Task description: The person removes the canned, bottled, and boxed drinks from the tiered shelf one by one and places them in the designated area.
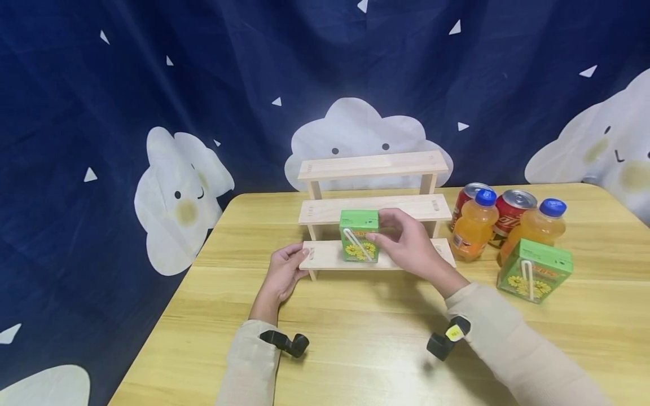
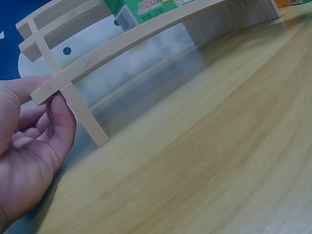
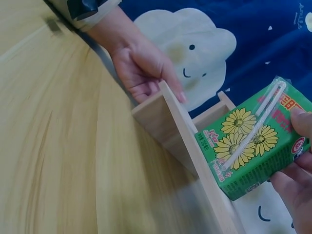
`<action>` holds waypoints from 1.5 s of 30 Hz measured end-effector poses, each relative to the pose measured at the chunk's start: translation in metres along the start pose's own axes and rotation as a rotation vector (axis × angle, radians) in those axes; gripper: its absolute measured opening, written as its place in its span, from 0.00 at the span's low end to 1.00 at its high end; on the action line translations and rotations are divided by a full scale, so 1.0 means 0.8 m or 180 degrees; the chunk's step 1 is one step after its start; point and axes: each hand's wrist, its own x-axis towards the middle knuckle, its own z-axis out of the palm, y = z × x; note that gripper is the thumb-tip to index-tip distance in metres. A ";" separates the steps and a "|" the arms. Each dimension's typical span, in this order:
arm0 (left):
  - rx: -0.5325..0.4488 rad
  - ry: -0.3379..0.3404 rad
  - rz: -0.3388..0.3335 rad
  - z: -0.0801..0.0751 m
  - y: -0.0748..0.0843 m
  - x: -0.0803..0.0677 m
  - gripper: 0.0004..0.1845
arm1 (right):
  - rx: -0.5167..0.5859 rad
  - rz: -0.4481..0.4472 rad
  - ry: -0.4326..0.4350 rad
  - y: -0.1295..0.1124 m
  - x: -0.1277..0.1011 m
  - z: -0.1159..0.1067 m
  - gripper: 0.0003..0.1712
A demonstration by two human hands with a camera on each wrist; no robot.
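A green juice box [image 1: 359, 237] with yellow flowers and a wrapped straw on its front stands on the lowest step of a three-tier wooden shelf [image 1: 376, 208]. My right hand [image 1: 412, 241] grips this box from its right side, thumb on the front face, as the right wrist view also shows on the juice box [image 3: 253, 136]. At the left end of the same step, my left hand [image 1: 285, 272] pinches the board between thumb and fingers. The left wrist view shows the left hand [image 2: 36, 141] with curled fingers beneath the board's end.
Right of the shelf stand two orange drink bottles [image 1: 473, 226] with blue caps and two red soda cans [image 1: 514, 210]. A second green juice box [image 1: 535, 272] stands in front of them. Behind the wooden table [image 1: 355, 338] hangs a dark blue cloud-patterned curtain [image 1: 244, 67].
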 end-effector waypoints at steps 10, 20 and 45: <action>-0.0008 -0.0049 0.0018 0.000 0.001 0.000 0.18 | -0.0198 0.0039 0.0125 0.009 -0.016 -0.027 0.24; -0.0042 -0.0068 0.0013 0.001 0.000 0.000 0.18 | -0.0160 -0.0082 0.0288 0.018 -0.034 -0.051 0.22; -0.0033 -0.0044 0.0008 -0.001 0.000 0.000 0.18 | -0.0535 0.0231 0.0867 0.032 -0.099 -0.127 0.25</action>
